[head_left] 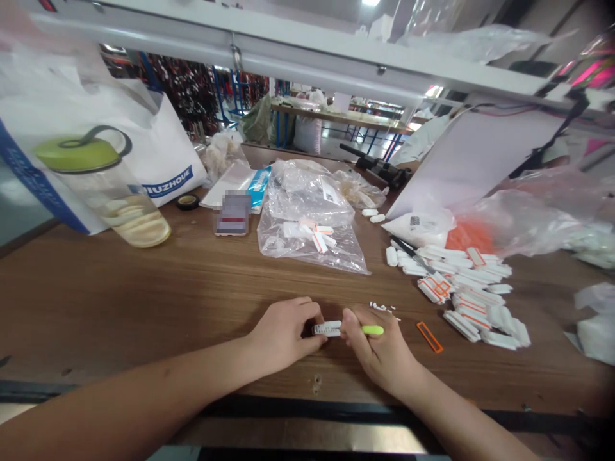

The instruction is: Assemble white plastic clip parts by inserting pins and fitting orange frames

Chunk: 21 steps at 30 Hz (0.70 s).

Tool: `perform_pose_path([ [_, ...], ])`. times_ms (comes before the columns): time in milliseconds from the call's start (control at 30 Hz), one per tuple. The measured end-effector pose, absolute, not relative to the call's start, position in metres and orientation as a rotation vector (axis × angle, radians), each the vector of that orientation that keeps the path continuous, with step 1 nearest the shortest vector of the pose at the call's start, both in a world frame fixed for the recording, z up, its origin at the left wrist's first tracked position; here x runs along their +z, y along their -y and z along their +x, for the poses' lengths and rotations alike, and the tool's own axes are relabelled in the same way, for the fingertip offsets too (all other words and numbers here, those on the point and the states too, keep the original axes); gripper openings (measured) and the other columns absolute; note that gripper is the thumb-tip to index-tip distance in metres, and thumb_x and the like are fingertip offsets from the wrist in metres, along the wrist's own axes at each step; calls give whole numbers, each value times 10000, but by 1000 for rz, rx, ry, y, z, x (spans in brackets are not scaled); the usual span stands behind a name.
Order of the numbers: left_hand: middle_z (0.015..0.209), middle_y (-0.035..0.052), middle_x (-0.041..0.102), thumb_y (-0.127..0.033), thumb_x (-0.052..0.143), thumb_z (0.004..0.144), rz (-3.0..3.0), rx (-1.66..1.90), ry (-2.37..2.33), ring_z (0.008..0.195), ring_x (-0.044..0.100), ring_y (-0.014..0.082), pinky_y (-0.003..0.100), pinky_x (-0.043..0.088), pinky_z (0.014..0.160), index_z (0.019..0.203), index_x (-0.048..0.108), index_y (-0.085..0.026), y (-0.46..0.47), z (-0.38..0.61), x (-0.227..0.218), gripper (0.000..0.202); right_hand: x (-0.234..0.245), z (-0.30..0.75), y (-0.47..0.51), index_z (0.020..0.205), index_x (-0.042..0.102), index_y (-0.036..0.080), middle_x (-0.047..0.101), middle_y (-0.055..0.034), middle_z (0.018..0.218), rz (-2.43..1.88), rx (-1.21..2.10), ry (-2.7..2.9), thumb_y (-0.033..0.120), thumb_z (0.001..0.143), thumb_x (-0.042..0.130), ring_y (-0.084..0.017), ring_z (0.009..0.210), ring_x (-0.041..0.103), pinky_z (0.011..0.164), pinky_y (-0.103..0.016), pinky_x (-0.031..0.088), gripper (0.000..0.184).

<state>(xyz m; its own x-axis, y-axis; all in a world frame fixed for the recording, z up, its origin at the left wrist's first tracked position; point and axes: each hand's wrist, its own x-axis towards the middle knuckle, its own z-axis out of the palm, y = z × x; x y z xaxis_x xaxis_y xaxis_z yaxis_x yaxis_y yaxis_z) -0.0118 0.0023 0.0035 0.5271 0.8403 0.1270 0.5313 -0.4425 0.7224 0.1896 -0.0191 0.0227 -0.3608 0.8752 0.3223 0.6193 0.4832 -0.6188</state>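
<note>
Near the front of the table, my left hand [283,330] pinches one end of a small white plastic piece [327,329] with a row of dark slots. My right hand [379,352] is closed around a tool with a yellow-green handle [373,330]. The tool's working end is hidden by my fingers, close to the piece's right end. Small white bits [380,307] lie just behind my right hand. To its right is a thin orange rectangular frame [429,337].
A heap of white plastic pieces [473,288], some with orange frames, covers the right side. A clear plastic bag [307,205] holding similar pieces lies mid-table. Left of it are a phone [232,214], black tape roll [187,202], and green-lidded bottle [129,218].
</note>
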Motion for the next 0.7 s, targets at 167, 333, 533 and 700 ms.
perform_pose_path([
  [167, 698, -39, 526, -232, 700, 775, 2150, 654, -1098, 617, 480, 115, 249, 340, 602, 801, 615, -193, -2, -12, 3, 97, 18, 194, 21, 651, 526, 188, 511, 12, 564, -1230, 598, 2024, 299, 1009, 406, -113, 528, 487, 556, -256, 374, 393],
  [333, 681, -43, 504, -235, 694, 784, 2157, 648, -1090, 614, 475, 112, 252, 338, 603, 794, 620, -190, -3, -12, 6, 88, 12, 200, 18, 663, 562, 186, 544, 22, 556, -1249, 746, 1913, 327, 1011, 429, -103, 509, 514, 561, -241, 405, 398],
  [533, 691, -44, 512, -225, 705, 773, 2148, 640, -1109, 618, 479, 112, 247, 333, 591, 807, 627, -195, -2, -12, 6, 90, 14, 197, 18, 647, 552, 186, 527, 20, 549, -1249, 640, 1963, 315, 1002, 439, -105, 511, 500, 544, -243, 389, 395],
  [700, 695, -40, 525, -216, 712, 760, 2141, 617, -1127, 620, 487, 116, 248, 338, 589, 806, 640, -197, -2, -11, 7, 87, 16, 197, 21, 635, 553, 186, 520, 18, 534, -1209, 516, 1979, 281, 995, 439, -103, 491, 479, 529, -250, 373, 389],
])
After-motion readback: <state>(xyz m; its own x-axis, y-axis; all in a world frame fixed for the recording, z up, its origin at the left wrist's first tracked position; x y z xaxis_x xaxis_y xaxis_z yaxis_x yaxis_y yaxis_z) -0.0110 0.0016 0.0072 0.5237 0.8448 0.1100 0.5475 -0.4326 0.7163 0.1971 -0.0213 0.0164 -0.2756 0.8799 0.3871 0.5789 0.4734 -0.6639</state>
